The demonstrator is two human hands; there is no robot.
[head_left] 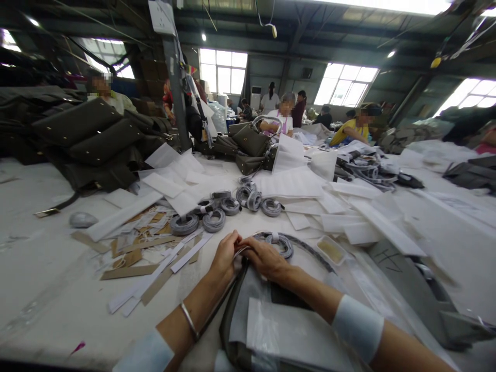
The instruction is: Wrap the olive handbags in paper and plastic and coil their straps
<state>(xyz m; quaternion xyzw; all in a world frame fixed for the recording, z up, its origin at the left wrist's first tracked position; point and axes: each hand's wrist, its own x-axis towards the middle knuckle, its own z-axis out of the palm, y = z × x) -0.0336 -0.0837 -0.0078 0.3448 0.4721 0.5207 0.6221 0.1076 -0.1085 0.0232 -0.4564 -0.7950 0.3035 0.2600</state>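
Note:
At the centre of the head view, my left hand [227, 257] and my right hand [265, 257] meet over the top corner of a dark bag [232, 315]. Both hands are closed on a thin dark strap [219, 305] that runs down beside my left forearm. A white foam sheet [294, 333] and clear plastic lie on the bag's front. Just beyond my right hand is a wrapped coiled strap [284, 245], with a grey wrapped handle [312, 249] curving off to the right.
Several coiled straps [214, 220] sit ahead, with card strips [129, 272] to the left. White foam sheets [290, 183] spread beyond them. A clear tray [331, 250] and grey panel [411, 289] are at right. Dark bags [81, 124] are piled back left; people work behind.

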